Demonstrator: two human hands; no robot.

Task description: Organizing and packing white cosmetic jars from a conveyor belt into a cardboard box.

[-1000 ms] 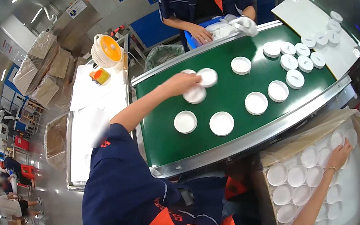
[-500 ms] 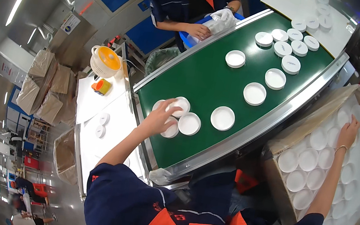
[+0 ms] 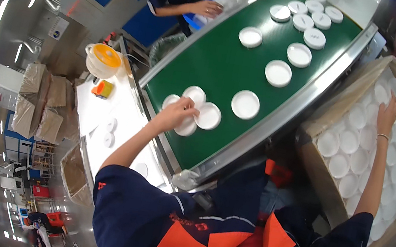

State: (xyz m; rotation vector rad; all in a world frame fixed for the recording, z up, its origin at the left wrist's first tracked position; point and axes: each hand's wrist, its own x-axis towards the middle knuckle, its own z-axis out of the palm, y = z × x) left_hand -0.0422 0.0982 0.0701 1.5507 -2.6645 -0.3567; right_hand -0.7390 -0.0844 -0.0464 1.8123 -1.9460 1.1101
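Several shallow white round lids lie on the green conveyor belt (image 3: 193, 149). My left hand (image 3: 176, 113) is over a cluster of them at the near left end. Its fingers are drawn together at the rims of a lower lid (image 3: 185, 127) and a right-hand lid (image 3: 209, 117), seemingly pinching there. Another lid (image 3: 194, 94) sits just beyond the fingertips. My right hand (image 3: 388, 115) reaches into a large lined carton (image 3: 322, 185) of the same lids. Its bent fingers close at the edge of a white lid (image 3: 382, 93) near the far end; the fingertips are partly hidden.
Across the belt, a co-worker's hand (image 3: 207, 8) rests by a blue basin (image 3: 193, 21). Left of the belt, a white table (image 3: 119, 149) bears a yellow-topped white fan-like appliance (image 3: 103, 61) and a tape roll (image 3: 102, 89). A metal rail (image 3: 284, 115) edges the belt.
My left hand's fingers, spread over the lid cluster before, have drawn together at the rims. My right hand stays at the carton's far end, its fingers now lower on the lids. The view has shifted.
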